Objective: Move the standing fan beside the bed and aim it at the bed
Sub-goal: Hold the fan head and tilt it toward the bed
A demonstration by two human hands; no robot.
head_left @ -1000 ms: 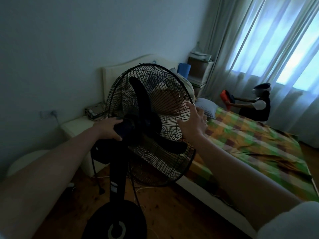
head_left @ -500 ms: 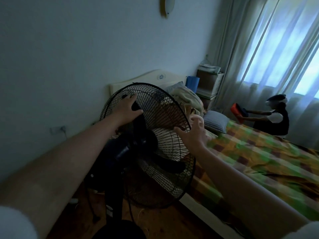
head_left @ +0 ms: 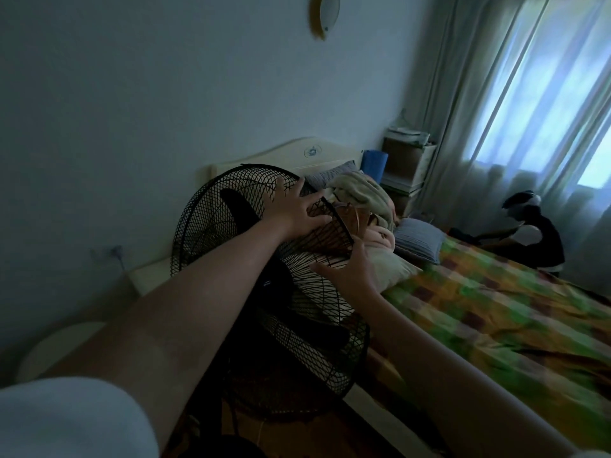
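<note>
The black standing fan [head_left: 211,233] stands on the wooden floor right beside the bed [head_left: 496,309], near its headboard [head_left: 297,153]. Its round wire cage faces up and toward the bed, with dark blades visible inside. My left hand [head_left: 294,209] lies over the top of the cage with fingers spread, pressing on the wires. My right hand [head_left: 350,276] cups the cage's front rim on the bed side, fingers splayed. My left forearm hides the fan's motor and pole.
Pillows [head_left: 418,242] and a heap of blankets [head_left: 360,193] lie on the bed with its green and yellow checked cover. Another person [head_left: 535,236] crouches at the far side by the curtains [head_left: 529,94]. A nightstand [head_left: 145,279] stands behind the fan, and stacked boxes [head_left: 406,160] fill the corner.
My left hand has moved from the fan's motor up onto the top of the cage. My right hand has closed in on the front rim. The view has risen.
</note>
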